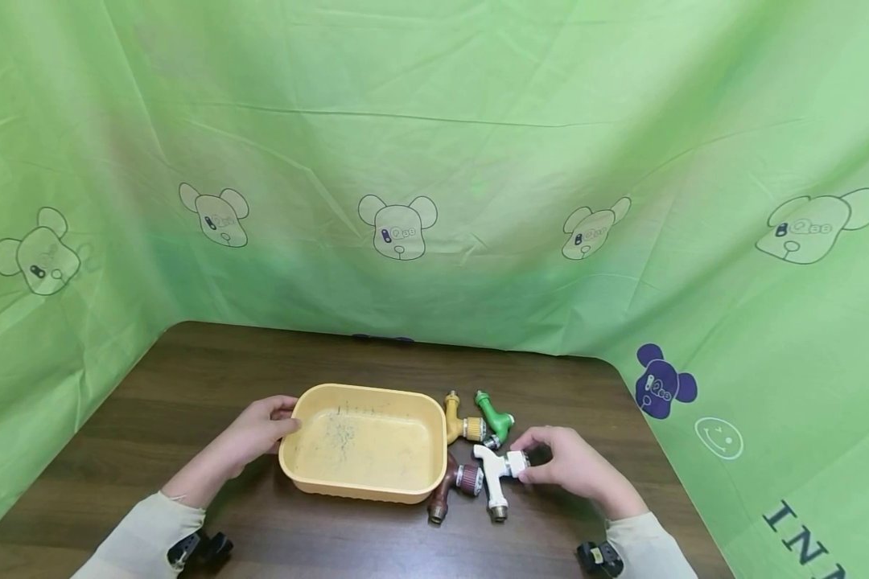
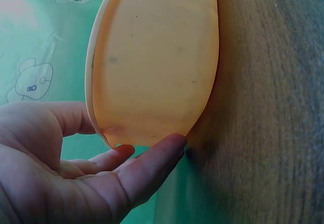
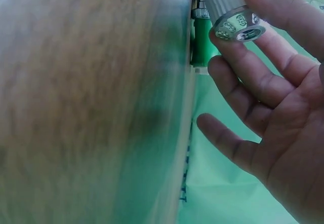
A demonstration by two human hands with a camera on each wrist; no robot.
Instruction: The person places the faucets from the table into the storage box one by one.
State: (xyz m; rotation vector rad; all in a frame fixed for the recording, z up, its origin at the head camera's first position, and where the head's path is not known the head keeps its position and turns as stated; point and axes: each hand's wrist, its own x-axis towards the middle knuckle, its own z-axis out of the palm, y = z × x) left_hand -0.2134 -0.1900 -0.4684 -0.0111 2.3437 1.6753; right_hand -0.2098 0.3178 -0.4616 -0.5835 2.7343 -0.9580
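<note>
A yellow plastic basin [image 1: 365,450] sits on the table, with nothing inside but dark specks. My left hand [image 1: 264,430] holds its left end, thumb at the rim and fingers against the outer wall, as the left wrist view also shows. On the basin's right, my right hand [image 1: 561,462] pinches the ribbed knob [image 3: 225,3] of a white faucet [image 1: 494,478] between thumb and fingers. Beside that faucet lie a brown faucet [image 1: 445,486], a yellow faucet [image 1: 455,418] and a green faucet [image 1: 498,416]. The brown and yellow ones are close against the basin's right wall.
The brown wooden table [image 1: 239,362] has rounded far corners. A green curtain [image 1: 398,145] printed with bear heads hangs behind it and along both sides. A dark wrist camera [image 1: 199,549] is strapped at the left sleeve, another device [image 1: 599,559] at the right.
</note>
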